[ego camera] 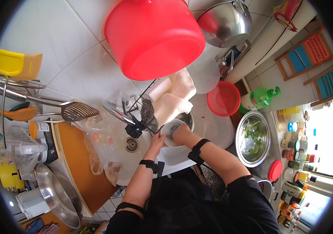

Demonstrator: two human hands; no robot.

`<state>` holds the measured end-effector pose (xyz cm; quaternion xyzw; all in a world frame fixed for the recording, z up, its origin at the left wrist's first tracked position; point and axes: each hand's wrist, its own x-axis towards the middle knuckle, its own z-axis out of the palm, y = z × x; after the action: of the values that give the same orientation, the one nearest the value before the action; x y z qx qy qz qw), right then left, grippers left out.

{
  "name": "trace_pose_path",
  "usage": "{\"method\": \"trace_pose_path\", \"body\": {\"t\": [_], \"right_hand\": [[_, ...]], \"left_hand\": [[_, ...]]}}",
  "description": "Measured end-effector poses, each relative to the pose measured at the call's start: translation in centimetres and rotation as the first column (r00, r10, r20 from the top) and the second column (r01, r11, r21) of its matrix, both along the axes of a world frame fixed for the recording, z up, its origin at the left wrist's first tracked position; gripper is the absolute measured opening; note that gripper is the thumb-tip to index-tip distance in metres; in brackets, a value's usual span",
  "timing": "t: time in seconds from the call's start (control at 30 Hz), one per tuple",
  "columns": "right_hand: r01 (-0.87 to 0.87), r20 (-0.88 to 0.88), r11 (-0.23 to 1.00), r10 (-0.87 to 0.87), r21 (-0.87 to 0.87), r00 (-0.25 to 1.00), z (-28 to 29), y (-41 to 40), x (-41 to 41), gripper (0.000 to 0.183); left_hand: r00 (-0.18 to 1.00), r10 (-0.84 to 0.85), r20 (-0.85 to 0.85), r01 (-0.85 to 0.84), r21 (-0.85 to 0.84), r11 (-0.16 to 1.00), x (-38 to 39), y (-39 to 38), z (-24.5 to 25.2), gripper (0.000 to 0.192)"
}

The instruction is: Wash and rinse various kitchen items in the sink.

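A white bowl (166, 141) is tilted over the divider of the white double sink (210, 125). Its rim is gripped at the left by my left hand (156, 144). My right hand (182, 134) reaches into the bowl, its fingers bent down and mostly hidden. Something grey and blurred lies in the bowl beside those fingers; I cannot tell whether they hold it. Behind the bowl, part of a stainless steel bowl (189, 119) shows in the right basin. The faucet's black head (135, 128) is just left of my left hand, above the left basin with its drain (132, 144).
A cream cloth (169, 108) and a grey mesh scrubber (147, 112) hang by the wire rack (137, 105). Overhead is a large red plastic basin (154, 41). To the right are a red colander (224, 99), a green bottle (255, 99) and a metal basin of greens (252, 139).
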<state>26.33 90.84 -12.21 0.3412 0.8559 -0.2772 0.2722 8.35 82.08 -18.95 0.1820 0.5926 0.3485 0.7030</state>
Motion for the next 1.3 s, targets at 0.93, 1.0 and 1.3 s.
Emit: {"method": "trace_pose_path", "body": {"t": [0.93, 1.0, 1.3], "right_hand": [[0.502, 0.060, 0.027, -0.986, -0.864, 0.157, -7.2, -2.4, -2.6, 0.051], [0.222, 0.261, -0.280, -0.959, -0.934, -0.114, -8.5, -2.8, -3.1, 0.053], [0.688, -0.315, 0.471, -0.882, -0.552, 0.351, -7.1, -2.9, -1.2, 0.087]], "left_hand": [[0.985, 0.168, -0.027, -0.169, -0.036, 0.985, 0.3, 0.2, -3.9, 0.064], [0.988, 0.127, -0.087, -0.130, -0.028, 0.991, 1.0, 0.2, -1.4, 0.079], [0.988, 0.117, 0.105, -0.109, -0.079, 0.991, -1.8, -1.0, -1.3, 0.091]]}}
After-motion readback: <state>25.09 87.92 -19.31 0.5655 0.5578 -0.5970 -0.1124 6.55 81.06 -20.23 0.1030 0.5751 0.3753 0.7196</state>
